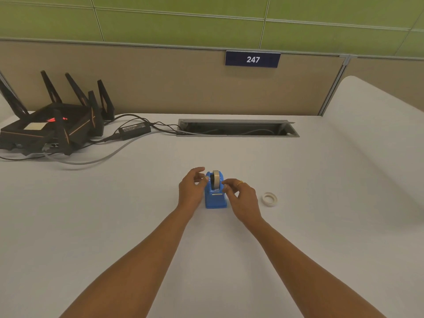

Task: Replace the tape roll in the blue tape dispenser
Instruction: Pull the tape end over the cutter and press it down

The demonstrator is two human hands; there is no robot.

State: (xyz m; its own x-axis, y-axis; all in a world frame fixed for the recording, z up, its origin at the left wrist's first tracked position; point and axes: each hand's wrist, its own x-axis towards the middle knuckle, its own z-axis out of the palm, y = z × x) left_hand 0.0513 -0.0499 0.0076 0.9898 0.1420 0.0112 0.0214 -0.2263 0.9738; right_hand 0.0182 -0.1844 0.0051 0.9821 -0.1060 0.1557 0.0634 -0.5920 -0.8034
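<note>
blue tape dispenser [215, 198] mid worktop [298, 249], tape roll [216, 182] seated upright in it. left hand [191, 191] and right hand [243, 199] flank it, grips apart, fingertips touching its sides. second roll [269, 199] flat, near right.

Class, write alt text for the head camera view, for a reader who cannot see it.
Two bare hands, the left hand and right hand, flank a blue tape dispenser holding a tape roll on a white desk. A loose tape roll lies to its right; a black router sits far left.
</note>
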